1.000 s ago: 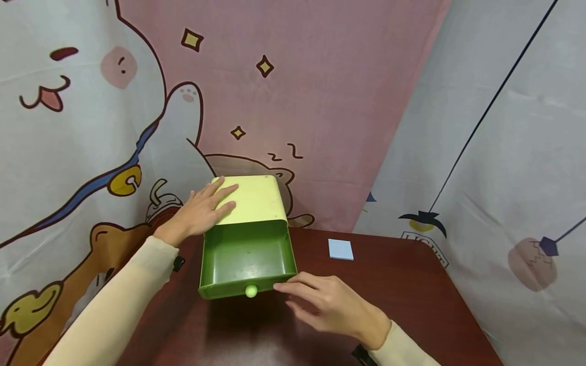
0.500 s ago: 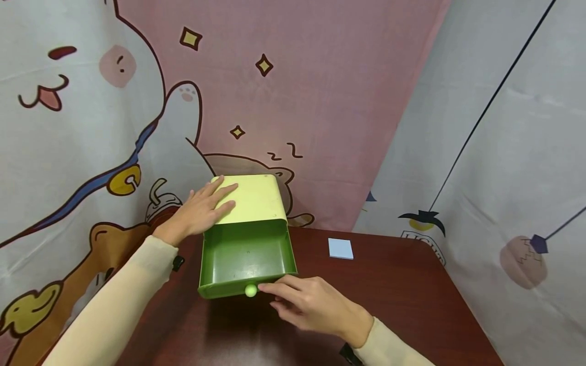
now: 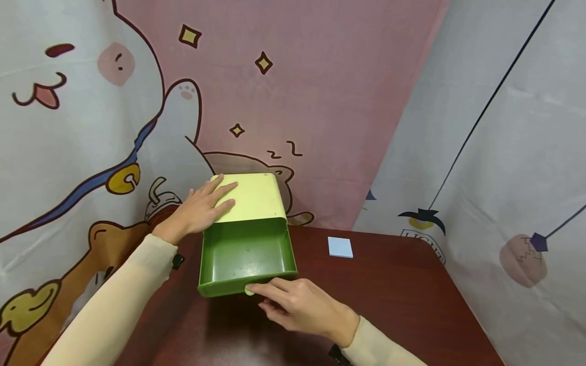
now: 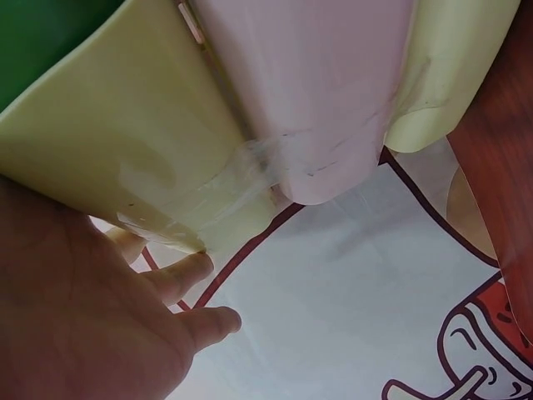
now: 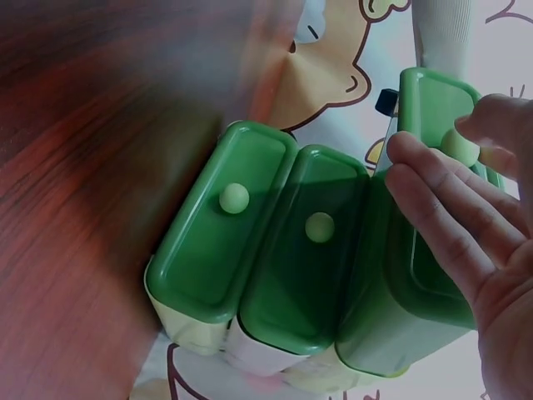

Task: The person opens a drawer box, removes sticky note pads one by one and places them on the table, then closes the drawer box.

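A small drawer cabinet has stacked yellow and pink casings, with its green top drawer (image 3: 247, 254) pulled far out and nothing lying inside. My left hand (image 3: 197, 209) rests on the yellow top casing (image 3: 252, 198), fingers spread over its left edge. In the left wrist view, fingertips (image 4: 212, 323) reach down beside the casing. My right hand (image 3: 299, 307) is at the drawer front, thumb and a finger at the round light-green knob (image 5: 460, 148). Its other fingers (image 5: 450, 204) extend across the drawer front in the right wrist view.
Two lower drawers, the middle one (image 5: 312, 267) and the bottom one (image 5: 212, 242), are shut. A light-blue sticky-note pad (image 3: 340, 247) lies right of the cabinet on the dark red-brown table (image 3: 389, 305). A cartoon-printed cloth (image 3: 320, 101) hangs behind.
My right hand has slid left along the drawer front, from its right corner to the knob. The left hand and the drawer have stayed in place.
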Action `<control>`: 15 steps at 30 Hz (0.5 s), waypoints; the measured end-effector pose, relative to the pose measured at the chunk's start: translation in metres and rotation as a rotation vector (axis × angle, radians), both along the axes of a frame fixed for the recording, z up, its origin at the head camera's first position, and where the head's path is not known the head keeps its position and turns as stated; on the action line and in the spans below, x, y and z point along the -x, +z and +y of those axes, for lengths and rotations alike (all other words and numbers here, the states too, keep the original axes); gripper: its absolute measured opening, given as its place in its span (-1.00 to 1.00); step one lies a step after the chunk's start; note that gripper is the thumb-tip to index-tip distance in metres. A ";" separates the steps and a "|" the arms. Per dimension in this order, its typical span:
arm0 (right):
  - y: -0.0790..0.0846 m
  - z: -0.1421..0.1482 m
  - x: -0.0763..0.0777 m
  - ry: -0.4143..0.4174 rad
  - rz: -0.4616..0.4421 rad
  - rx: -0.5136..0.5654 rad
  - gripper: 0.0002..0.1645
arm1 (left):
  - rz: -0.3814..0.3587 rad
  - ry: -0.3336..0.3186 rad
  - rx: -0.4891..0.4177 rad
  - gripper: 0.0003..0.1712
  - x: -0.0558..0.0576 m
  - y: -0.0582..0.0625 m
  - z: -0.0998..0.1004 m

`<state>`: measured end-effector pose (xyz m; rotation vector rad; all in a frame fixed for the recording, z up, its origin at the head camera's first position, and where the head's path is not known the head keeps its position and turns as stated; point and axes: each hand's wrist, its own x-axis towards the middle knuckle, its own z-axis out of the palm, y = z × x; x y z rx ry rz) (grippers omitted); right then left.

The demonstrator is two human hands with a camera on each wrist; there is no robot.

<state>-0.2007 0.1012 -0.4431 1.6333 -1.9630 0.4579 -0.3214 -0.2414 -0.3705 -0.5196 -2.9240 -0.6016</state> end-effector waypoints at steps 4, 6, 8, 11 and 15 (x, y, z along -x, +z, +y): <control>-0.001 -0.003 -0.002 -0.007 0.015 -0.003 -0.30 | 0.006 -0.002 -0.004 -0.15 -0.002 0.000 0.000; -0.001 -0.004 -0.002 -0.006 0.012 -0.006 -0.30 | 0.007 0.000 -0.004 -0.16 -0.003 0.000 0.001; -0.001 -0.005 -0.003 -0.006 0.012 -0.009 -0.31 | 0.005 0.000 -0.002 -0.15 -0.003 -0.001 0.001; -0.001 -0.007 -0.004 -0.012 0.009 -0.011 -0.32 | 0.001 0.003 0.002 -0.15 -0.002 -0.001 0.002; -0.001 -0.009 -0.004 -0.019 0.002 -0.012 -0.33 | -0.002 0.005 -0.005 -0.15 -0.002 -0.001 0.001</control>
